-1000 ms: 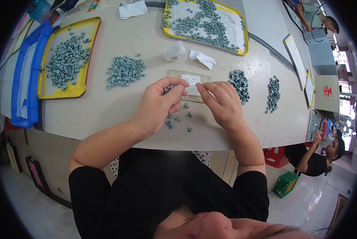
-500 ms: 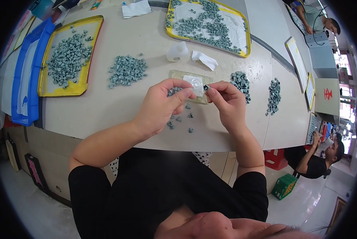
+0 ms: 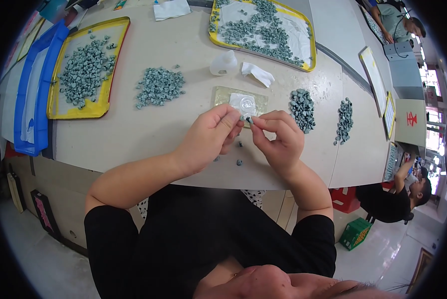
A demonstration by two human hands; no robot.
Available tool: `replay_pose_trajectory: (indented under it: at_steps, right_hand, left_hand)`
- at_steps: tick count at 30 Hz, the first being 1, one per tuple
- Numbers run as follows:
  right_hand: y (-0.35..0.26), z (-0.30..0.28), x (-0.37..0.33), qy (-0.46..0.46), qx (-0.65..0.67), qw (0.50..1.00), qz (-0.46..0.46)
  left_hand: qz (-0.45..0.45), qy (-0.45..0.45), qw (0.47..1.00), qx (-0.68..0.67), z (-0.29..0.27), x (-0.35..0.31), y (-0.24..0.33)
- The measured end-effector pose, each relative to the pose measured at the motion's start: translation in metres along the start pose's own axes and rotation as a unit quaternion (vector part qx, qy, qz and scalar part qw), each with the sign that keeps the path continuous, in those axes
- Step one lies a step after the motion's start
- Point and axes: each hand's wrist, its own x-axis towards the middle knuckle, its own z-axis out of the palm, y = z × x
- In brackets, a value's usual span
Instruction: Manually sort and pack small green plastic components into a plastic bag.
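My left hand (image 3: 208, 134) and my right hand (image 3: 282, 139) meet at the fingertips above the table's near part. Between the right thumb and forefinger is a small grey-green part (image 3: 249, 119) with a dark spot. The left fingers are pinched against its other side; a second tiny piece there is too small to make out. Just beyond lies a pale translucent block (image 3: 222, 97) bearing a white cloth (image 3: 237, 98) and a clear round dish (image 3: 247, 103). Below the hands a few loose grey-green parts (image 3: 239, 162) are scattered, some partly hidden by my left hand.
Heaps of similar parts lie left (image 3: 159, 87) and right (image 3: 302, 110). Yellow-rimmed trays of parts stand far left (image 3: 104, 107) and at the back (image 3: 311, 55). A blue bin (image 3: 26, 99), white bottle (image 3: 223, 64) and folded tissue (image 3: 258, 74) are nearby. Co-workers sit at right.
My right hand has moved left and slightly down with the small part, meeting the left fingertips. My left hand has shifted a little. A co-worker at right has raised an arm.
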Motion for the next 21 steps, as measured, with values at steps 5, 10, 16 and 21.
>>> replay_pose_trajectory:
  at_steps: [5,10,16,21]
  right_hand:
    - [0.0040,0.0007,0.0019,0.008,-0.041,0.994,-0.097]
    - [0.0032,-0.0016,0.0038,-0.003,-0.079,0.986,-0.149]
    - [0.0040,-0.0012,0.0032,-0.032,-0.082,0.982,-0.168]
    - [-0.0008,0.0027,0.0045,-0.029,-0.073,0.983,-0.166]
  left_hand:
    - [-0.010,-0.011,1.000,0.003,-0.0001,-0.0003,-0.0008]
    - [-0.013,-0.012,1.000,0.011,0.0021,-0.0012,-0.0015]
    - [-0.013,-0.020,1.000,-0.007,-0.0012,-0.0039,-0.0007]
    - [0.013,-0.015,1.000,0.022,-0.0016,-0.0067,-0.0022]
